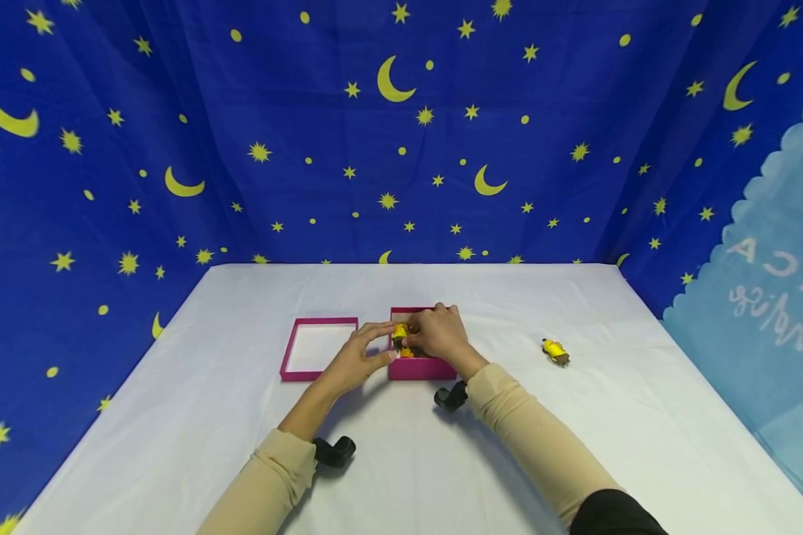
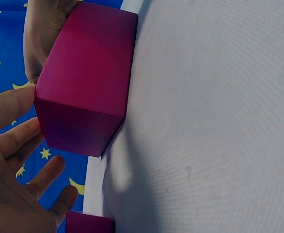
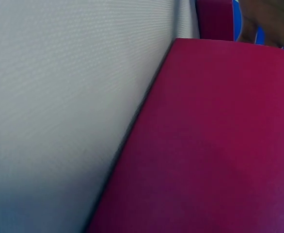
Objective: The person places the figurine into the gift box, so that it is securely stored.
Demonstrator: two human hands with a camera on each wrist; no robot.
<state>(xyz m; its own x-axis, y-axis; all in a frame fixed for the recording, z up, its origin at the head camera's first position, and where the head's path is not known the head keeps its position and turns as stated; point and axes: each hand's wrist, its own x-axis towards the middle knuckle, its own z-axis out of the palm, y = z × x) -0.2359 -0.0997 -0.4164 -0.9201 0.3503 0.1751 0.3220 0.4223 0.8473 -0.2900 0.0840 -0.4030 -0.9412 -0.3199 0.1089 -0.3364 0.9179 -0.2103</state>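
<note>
The left hand (image 1: 355, 360), fingers loosely extended, touches the left rim of a pink box (image 1: 423, 369) of yellow toys (image 1: 400, 334) just below the frame's centre, while the right hand (image 1: 439, 332) dips inside, its grip hidden, and a lone toy figure (image 1: 556, 351) lies right of centre.

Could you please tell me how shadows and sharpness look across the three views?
Head: soft shadows beside the sleeves on the cloth, curtain pattern crisp; left wrist: soft shadow below the box in frame; right wrist: left hand dim, cloth darker toward lower left.

Boxed toys (image 1: 400, 334), seemingly figurines, part-hidden; banner (image 1: 769, 282) cropped.
</note>
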